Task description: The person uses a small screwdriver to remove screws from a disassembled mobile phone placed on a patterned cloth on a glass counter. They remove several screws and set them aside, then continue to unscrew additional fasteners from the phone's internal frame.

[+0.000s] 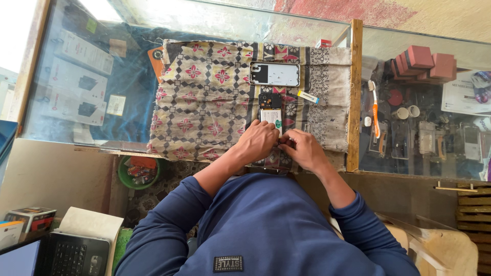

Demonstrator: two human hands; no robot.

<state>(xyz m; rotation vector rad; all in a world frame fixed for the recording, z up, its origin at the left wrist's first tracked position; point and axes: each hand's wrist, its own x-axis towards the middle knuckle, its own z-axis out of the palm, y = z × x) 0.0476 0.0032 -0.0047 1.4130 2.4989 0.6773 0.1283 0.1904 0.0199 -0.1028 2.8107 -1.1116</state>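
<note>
An opened black phone with its circuit board and pale battery exposed (pixel 270 110) lies on a patterned, frayed cloth (pixel 204 97) over the glass counter (pixel 76 76). The left hand (pixel 260 140) and right hand (pixel 305 148) press together on its lower end, fingers curled. A glossy white back cover (pixel 274 74) lies beyond.

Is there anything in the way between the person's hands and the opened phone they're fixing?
Nothing visible is. The left hand and the right hand both rest right on the lower end of the opened phone on the patterned cloth. The removed back cover lies apart, farther up the cloth.
</note>
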